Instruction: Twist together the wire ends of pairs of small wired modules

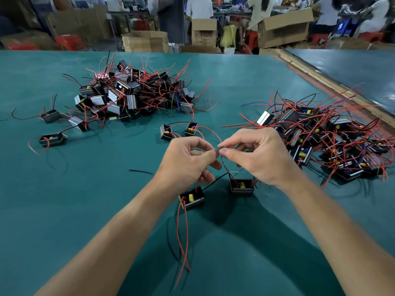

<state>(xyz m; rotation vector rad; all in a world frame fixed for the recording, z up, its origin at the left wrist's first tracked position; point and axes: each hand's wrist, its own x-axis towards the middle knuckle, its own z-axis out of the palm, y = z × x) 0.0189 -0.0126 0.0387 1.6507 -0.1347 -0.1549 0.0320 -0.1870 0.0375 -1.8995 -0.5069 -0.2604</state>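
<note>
Where thumb and forefinger of each hand come together, the left hand (188, 161) and the right hand (259, 154) both pinch the red wire ends (219, 151), so each grip is closed on wire, tip against tip, above the table (64, 210). Whether the strands are wound together there is hidden by the fingertips. Just under the grip and nearer the person lie two modules. The left module (192, 198) has its long axis slanting from near-left to far-right and its open face, with a yellow part, turned up. The right module (241, 186) has its long axis lying straight across. A black wire (213, 183) runs from the left module up to a bare silver joint (233, 172) just above the right module, directly beneath the grip. Two long red leads (185, 238) trail from the left module toward the person, crossing near their ends. Beyond the grip a further pair of modules (166, 133) sits side by side, with a red loop arching from them toward the fingers. Far to the left of the grip is a heap of modules (132, 92) in tangled wire. To the right of the grip is a second heap (320, 137), partly cut off at the frame edge. Behind the table stand open cardboard boxes (285, 28); what they hold cannot be seen, and the people among them are blurred.
</note>
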